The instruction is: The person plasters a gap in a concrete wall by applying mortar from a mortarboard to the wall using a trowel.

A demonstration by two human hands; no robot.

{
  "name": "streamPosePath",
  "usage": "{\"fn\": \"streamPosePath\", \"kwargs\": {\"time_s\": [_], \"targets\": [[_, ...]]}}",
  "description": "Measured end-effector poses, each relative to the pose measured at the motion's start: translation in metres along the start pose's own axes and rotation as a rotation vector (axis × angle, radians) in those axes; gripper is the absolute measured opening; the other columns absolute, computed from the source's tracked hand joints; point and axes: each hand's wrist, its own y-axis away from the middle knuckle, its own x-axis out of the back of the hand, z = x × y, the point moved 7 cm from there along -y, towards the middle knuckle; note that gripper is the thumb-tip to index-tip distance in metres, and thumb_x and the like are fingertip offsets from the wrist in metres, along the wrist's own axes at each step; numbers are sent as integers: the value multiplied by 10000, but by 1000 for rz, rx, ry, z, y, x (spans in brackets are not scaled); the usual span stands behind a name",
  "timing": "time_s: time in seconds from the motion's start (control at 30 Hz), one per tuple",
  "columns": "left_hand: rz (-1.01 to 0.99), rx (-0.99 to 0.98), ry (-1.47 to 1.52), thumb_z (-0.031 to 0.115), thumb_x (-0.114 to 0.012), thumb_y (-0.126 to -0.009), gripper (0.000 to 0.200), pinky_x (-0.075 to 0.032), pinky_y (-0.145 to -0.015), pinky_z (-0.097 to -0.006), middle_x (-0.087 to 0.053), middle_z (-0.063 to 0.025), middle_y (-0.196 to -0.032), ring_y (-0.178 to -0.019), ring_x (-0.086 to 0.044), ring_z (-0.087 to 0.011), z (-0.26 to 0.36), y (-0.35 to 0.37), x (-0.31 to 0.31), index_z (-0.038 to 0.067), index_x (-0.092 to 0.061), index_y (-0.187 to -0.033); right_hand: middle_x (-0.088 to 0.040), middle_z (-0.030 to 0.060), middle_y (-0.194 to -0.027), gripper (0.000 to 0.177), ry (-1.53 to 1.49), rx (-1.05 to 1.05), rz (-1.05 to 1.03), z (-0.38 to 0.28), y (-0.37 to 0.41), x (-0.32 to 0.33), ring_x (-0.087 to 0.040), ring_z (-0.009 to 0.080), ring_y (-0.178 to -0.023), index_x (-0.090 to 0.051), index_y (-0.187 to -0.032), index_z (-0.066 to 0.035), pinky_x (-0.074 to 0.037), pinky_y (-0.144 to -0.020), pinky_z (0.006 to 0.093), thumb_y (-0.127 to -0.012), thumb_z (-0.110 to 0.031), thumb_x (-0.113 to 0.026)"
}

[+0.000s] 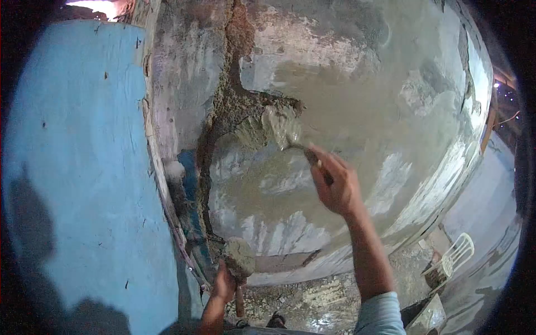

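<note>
My right hand (338, 187) is closed around the handle of a trowel (312, 156). Its blade lies against the wall (346, 117), at a patch of wet mortar (279, 125) on the edge of a rough, broken-out gap (237, 103). Low on the left, my left hand (224, 285) grips a tool carrying a rounded heap of grey mortar (239, 257). A short handle (240, 301) points down below that heap; the mortar hides the tool's exact kind.
A blue panel (89, 167) with a worn edge stands to the left of the wall. At the lower right is a pale plastic chair (455, 257). Debris covers the floor (312, 301), and dark footwear (275, 320) shows at the bottom.
</note>
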Motion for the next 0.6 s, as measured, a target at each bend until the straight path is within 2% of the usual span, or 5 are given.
{"fn": "streamPosePath", "kwargs": {"time_s": [0.1, 0.23, 0.37, 0.47, 0.6], "targets": [[-38, 9, -40, 701, -445, -999, 750, -524, -816, -417, -638, -99, -1246, -1048, -628, -238, 10, 3, -12, 98, -488, -1443, -660, 97, -944, 440, 187, 158, -70, 6, -28, 16, -668, 358, -720, -589, -1406, -183, -573, -625, 440, -971, -126, -620], [-60, 9, -26, 677, -450, -1013, 719, -521, -820, -418, -623, -91, -1234, -1053, -614, -231, 10, 0, -14, 100, -476, -1442, -653, 85, -959, 443, 323, 83, -143, 23, -38, 23, -687, 345, -764, -573, -1421, -259, -582, -640, 453, -988, -178, -616], [10, 2, -7, 652, -435, -1031, 703, -524, -828, -433, -609, -97, -1258, -1055, -608, -253, 14, -3, -10, 96, -448, -1461, -655, 104, -951, 440, 404, 37, -171, 29, -39, 25, -690, 360, -773, -558, -1432, -266, -579, -635, 465, -999, -195, -588], [-121, 23, 83, 575, -369, -1078, 645, -515, -960, -499, -528, -110, -1442, -1253, -550, -315, 0, -12, 18, 109, -411, -1523, -656, 109, -929, 430, 427, 45, -165, 30, -45, 32, -691, 360, -768, -563, -1424, -258, -577, -626, 468, -999, -194, -577], [117, 70, 48, 581, -402, -1065, 656, -523, -950, -499, -547, -125, -1397, -1232, -562, -325, 15, 2, 5, 104, -411, -1517, -657, 95, -864, 386, 485, 82, -126, 25, -46, 39, -687, 337, -703, -615, -1370, -239, -568, -573, 456, -987, -193, -596]]}}
